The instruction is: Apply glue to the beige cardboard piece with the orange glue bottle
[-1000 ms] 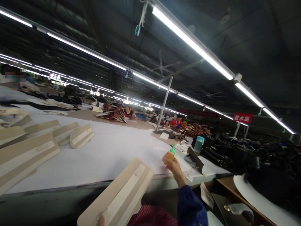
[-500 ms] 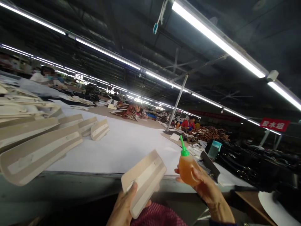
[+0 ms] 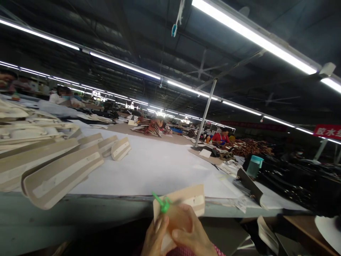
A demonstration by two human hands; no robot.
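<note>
At the bottom centre my left hand (image 3: 153, 237) grips a beige flat piece (image 3: 194, 199) with a pale strip along it. My right hand (image 3: 194, 235) holds a small orange glue bottle (image 3: 178, 217), laid over the piece. Its green nozzle (image 3: 160, 202) points up and to the left, near the piece's left end. Both hands hover just in front of the white-covered table's front edge (image 3: 112, 199). The two hands touch each other around the bottle.
A row of similar beige pieces (image 3: 61, 174) fans out on the table's left, with a stack behind. A teal cup (image 3: 254, 165) and papers lie at the right. A metal pole (image 3: 205, 113) rises mid-table. Other people work at far tables.
My right hand brought the orange bottle left and down onto the beige piece, tipping its nozzle from upright to leftward. The piece turned flatter in my left hand.
</note>
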